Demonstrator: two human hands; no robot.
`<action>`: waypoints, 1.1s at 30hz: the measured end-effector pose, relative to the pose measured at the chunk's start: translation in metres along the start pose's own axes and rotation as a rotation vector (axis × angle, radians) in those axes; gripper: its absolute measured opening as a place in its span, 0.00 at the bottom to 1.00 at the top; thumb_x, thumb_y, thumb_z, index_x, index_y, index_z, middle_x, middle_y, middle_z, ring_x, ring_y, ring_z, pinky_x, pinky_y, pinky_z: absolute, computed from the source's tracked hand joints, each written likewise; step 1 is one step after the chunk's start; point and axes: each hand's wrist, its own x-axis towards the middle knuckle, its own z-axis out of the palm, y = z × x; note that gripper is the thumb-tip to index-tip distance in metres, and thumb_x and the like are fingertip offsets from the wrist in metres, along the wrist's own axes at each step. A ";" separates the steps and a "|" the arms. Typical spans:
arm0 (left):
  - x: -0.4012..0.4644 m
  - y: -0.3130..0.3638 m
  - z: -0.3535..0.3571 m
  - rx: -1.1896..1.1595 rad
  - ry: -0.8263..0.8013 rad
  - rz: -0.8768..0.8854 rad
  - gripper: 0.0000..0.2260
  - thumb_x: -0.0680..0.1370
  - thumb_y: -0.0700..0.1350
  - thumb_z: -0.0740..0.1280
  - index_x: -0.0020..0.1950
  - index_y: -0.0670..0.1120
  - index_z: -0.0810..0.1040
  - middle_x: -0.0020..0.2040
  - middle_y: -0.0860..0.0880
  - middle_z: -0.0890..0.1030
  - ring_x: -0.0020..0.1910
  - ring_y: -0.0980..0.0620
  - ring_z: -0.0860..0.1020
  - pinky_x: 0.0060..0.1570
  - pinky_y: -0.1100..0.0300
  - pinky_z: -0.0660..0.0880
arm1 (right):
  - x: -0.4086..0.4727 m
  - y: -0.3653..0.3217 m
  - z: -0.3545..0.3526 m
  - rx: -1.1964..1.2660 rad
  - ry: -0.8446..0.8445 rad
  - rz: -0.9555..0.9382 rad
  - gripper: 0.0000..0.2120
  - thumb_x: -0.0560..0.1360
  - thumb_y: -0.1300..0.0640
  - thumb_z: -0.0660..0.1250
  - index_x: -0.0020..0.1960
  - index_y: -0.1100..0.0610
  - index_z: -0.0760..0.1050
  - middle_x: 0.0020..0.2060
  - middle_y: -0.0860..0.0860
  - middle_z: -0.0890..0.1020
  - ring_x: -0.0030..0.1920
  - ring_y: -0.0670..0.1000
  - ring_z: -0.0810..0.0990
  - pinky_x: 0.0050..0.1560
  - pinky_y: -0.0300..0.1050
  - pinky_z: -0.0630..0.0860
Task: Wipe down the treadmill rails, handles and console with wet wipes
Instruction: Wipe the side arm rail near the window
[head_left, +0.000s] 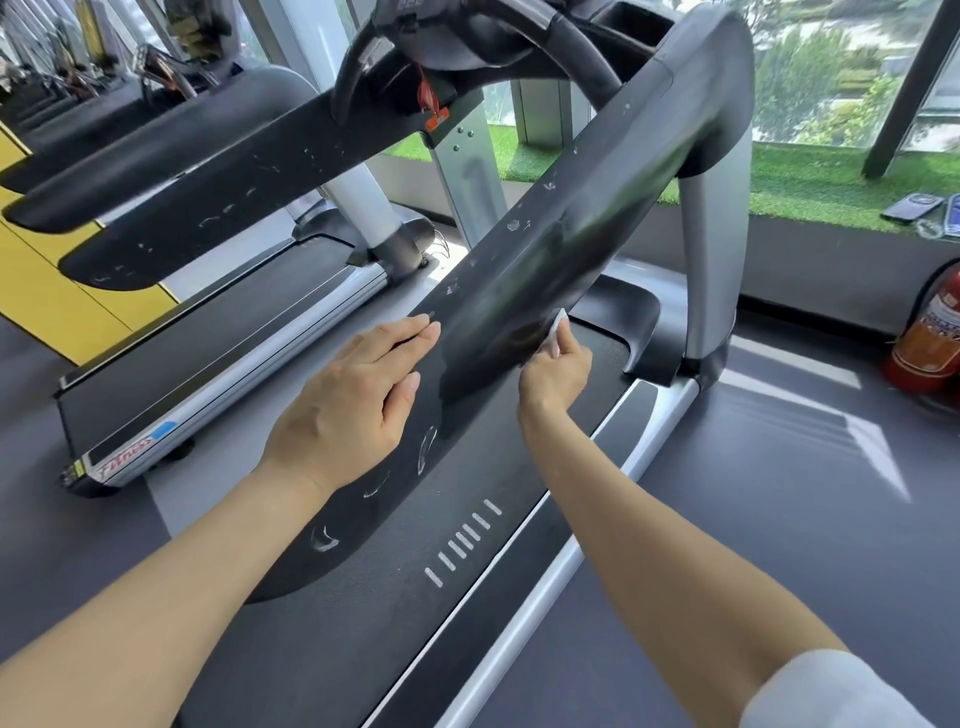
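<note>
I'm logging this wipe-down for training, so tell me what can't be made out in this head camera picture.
- White wet wipe: mostly hidden by the right hand and the black padded side rail.
- Dark treadmill console: cut off by the top edge; the display is unreadable.
- Red fire extinguisher: cut by the right edge, label too small.
- Dark phone on the green turf ledge: too small for detail.
- Rail underside: hidden.

Single head view, looking forward-down, close over treadmill rail (524, 270); edges probably distorted.
</note>
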 end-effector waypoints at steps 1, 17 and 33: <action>0.000 0.000 0.000 -0.007 0.002 0.004 0.21 0.78 0.48 0.54 0.71 0.48 0.71 0.68 0.54 0.71 0.67 0.55 0.69 0.64 0.59 0.68 | -0.004 -0.001 -0.001 -0.018 0.003 -0.040 0.16 0.81 0.63 0.55 0.66 0.56 0.73 0.49 0.49 0.69 0.43 0.45 0.69 0.46 0.23 0.65; 0.000 -0.003 0.000 -0.072 0.002 0.006 0.20 0.77 0.44 0.58 0.70 0.47 0.71 0.68 0.53 0.72 0.67 0.54 0.68 0.64 0.57 0.68 | -0.100 0.026 -0.014 -0.239 -0.145 -0.591 0.24 0.76 0.70 0.59 0.70 0.55 0.70 0.46 0.47 0.69 0.44 0.46 0.71 0.51 0.27 0.67; -0.015 -0.004 -0.013 -0.145 -0.052 -0.015 0.19 0.78 0.37 0.62 0.70 0.46 0.72 0.69 0.53 0.71 0.67 0.54 0.69 0.65 0.61 0.65 | -0.134 0.009 -0.004 -0.087 -0.116 -0.589 0.18 0.76 0.69 0.63 0.61 0.53 0.78 0.42 0.47 0.70 0.40 0.39 0.70 0.49 0.31 0.69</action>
